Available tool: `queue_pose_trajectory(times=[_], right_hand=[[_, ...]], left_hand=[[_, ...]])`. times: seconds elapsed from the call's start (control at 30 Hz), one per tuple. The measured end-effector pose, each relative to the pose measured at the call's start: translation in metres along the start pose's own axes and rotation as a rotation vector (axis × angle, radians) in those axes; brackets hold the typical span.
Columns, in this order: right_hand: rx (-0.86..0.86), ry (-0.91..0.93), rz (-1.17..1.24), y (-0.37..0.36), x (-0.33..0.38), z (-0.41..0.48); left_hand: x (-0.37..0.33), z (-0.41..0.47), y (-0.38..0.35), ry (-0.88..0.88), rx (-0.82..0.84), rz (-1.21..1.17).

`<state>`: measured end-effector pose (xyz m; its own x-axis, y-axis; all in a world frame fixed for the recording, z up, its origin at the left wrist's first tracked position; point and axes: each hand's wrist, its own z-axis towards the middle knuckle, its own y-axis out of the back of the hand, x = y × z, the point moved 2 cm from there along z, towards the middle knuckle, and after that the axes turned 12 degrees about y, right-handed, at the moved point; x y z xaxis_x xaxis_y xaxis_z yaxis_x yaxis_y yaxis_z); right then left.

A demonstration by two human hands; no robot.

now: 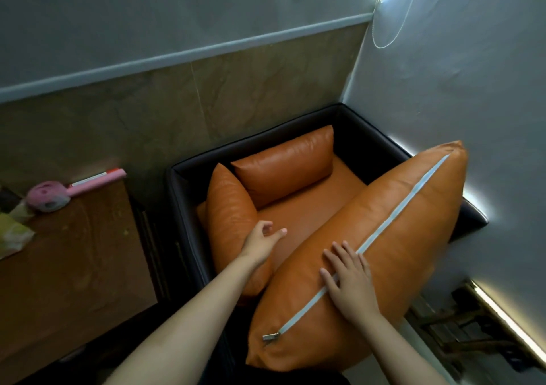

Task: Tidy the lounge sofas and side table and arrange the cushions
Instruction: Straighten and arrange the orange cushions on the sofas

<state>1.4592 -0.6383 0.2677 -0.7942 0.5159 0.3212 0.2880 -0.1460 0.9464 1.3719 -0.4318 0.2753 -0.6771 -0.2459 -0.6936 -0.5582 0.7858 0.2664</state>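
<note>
A dark-framed armchair (363,136) with an orange seat stands in the corner. A large orange leather cushion (393,236) with a pale zip leans across the chair's right arm. My right hand (348,281) lies flat on it, fingers spread over the zip. My left hand (263,241) hovers over the seat with loosely curled fingers, holding nothing, beside a smaller orange cushion (230,216) standing against the left arm. A third orange cushion (283,166) leans on the backrest.
A brown wooden side table (76,251) stands left of the chair, carrying a pink hand-held fan (50,194), a pink-and-white book (97,176) and crumpled wrappers (14,234). Grey walls close in behind and on the right, with lit strips.
</note>
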Motion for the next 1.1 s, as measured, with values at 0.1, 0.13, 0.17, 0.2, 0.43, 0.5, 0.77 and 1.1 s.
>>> queue_pose_trajectory(times=[0.1,0.13,0.17,0.2,0.43,0.5,0.77,1.1], right_hand=[[0.001,-0.032,-0.001,0.016,-0.035,0.008],[0.006,-0.044,-0.002,0.022,-0.047,0.010],[0.011,-0.055,0.001,0.028,-0.060,0.011],[0.014,-0.065,0.009,0.033,-0.074,0.012],[-0.032,-0.201,0.085,0.062,-0.163,0.017],[-0.054,-0.270,0.136,0.068,-0.182,0.017],[-0.093,-0.557,0.478,0.069,-0.220,0.008],[-0.124,-0.574,0.713,0.056,-0.225,0.012]], left_hand=[[-0.017,-0.005,-0.027,0.008,-0.014,0.026],[-0.022,-0.006,-0.040,0.023,-0.004,0.036],[-0.028,-0.007,-0.054,0.038,0.014,0.051],[-0.033,-0.007,-0.070,0.058,0.035,0.067],[-0.074,0.007,-0.166,0.074,0.075,0.219],[-0.085,0.010,-0.184,0.042,-0.005,0.342],[-0.102,0.017,-0.238,0.039,-0.103,0.779],[-0.112,0.049,-0.199,0.064,-0.302,0.700]])
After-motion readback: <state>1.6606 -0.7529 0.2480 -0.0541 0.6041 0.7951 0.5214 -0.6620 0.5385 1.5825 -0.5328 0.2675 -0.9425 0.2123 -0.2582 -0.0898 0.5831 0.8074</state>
